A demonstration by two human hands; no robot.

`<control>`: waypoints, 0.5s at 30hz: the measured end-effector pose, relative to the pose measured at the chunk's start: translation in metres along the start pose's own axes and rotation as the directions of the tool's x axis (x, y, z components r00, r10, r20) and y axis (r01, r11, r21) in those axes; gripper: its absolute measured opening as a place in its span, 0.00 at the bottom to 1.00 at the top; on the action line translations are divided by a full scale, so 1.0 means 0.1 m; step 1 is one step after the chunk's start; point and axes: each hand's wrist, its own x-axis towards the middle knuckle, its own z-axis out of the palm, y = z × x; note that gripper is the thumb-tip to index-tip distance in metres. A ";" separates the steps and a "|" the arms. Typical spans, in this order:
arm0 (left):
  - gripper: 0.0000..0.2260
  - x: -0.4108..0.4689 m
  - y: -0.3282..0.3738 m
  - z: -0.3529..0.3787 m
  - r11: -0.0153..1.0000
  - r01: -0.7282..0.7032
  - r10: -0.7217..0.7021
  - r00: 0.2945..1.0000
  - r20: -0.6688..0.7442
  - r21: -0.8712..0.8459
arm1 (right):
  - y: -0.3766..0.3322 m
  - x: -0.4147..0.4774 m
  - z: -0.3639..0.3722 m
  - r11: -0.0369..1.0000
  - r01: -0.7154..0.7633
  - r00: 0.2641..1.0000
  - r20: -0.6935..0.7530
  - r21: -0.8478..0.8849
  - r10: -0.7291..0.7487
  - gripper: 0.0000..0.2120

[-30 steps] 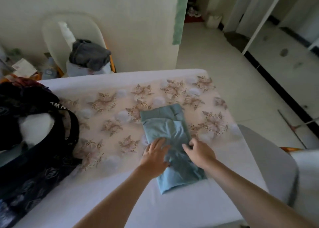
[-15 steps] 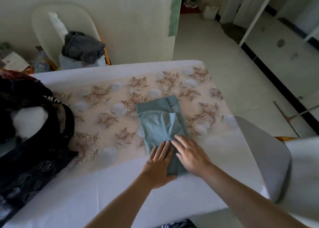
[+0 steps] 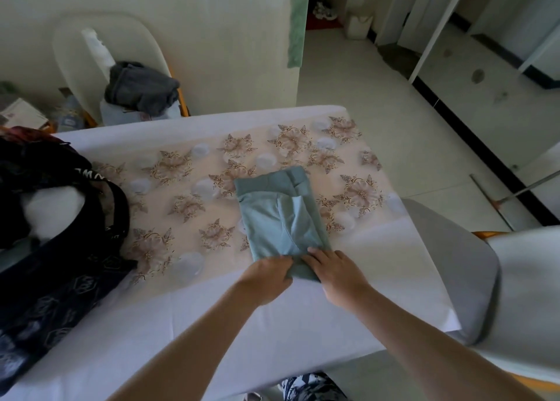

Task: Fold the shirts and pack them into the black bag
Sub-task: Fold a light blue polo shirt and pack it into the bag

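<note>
Floral-cloth table [image 3: 169, 188]: folded teal shirt [image 3: 272, 215] lying mid-table, right of black bag [image 3: 63, 282], well apart. You are pinching shirt's near edge, left hand [image 3: 266, 276] and right hand [image 3: 336, 271] both curling onto it, fingertips partly hidden by cloth. Bag strap showing white lettering, cut off, unreadable.

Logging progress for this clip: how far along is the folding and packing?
Done: the shirt is folded into a narrow strip on the table; something white already sits in the bag. In hand: the left hand and right hand hold the shirt's near end. Left: a final fold, bagging it, and maybe the grey garment on the chair.
</note>
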 end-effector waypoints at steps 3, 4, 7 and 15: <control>0.08 -0.03 -0.06 -0.37 0.969 0.136 -0.081 0.963 0.259 -0.204 | 0.00 0.11 -0.39 0.988 -0.085 0.981 0.183 0.130 0.061 0.13; 0.08 -0.03 -0.09 -0.46 0.960 0.163 -0.088 0.948 0.306 -0.230 | 0.02 0.16 -0.48 0.970 -0.119 0.970 0.233 0.214 0.068 0.07; 0.07 0.03 -0.22 -0.63 0.939 0.256 -0.168 0.924 0.344 -0.229 | 0.09 0.31 -0.72 0.880 -0.208 0.963 0.245 0.427 0.109 0.07; 0.13 0.10 0.07 -0.19 0.976 -0.130 0.207 0.795 -0.571 0.173 | 0.19 0.76 -0.68 0.774 -0.497 0.859 0.100 0.392 0.501 0.07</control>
